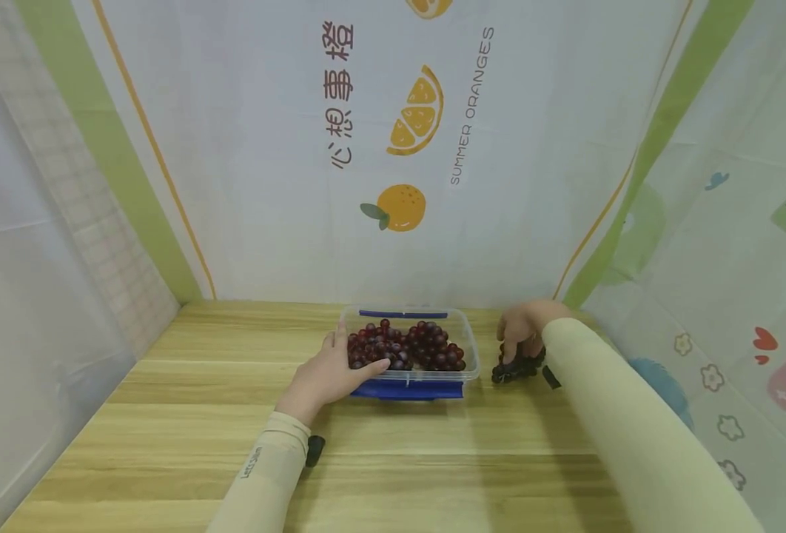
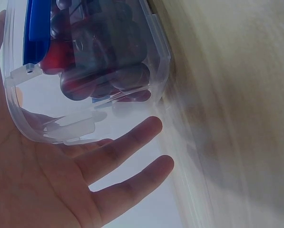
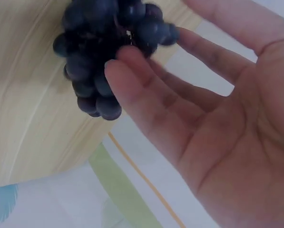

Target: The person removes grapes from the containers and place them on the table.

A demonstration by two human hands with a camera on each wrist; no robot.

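A clear plastic container (image 1: 471, 363) with blue clips holds bunches of dark red grapes (image 1: 428, 342). My left hand (image 1: 323, 376) grips its left end, thumb over the front rim and forefinger along the side. In the left wrist view two fingers (image 2: 127, 147) stretch out below the container's corner, apart from it. To the right of the container, another bunch of dark grapes (image 1: 516, 368) lies on the table under my right hand (image 1: 525, 329). The right wrist view shows fairly straight fingertips (image 3: 120, 76) touching that bunch, with the thumb off to the side.
The wooden table (image 1: 393, 466) ends at a white cloth backdrop (image 1: 266, 185) printed with oranges. Cloth walls stand at both sides. A blue clip flap (image 1: 406, 389) hangs out from the container's front, over the table.
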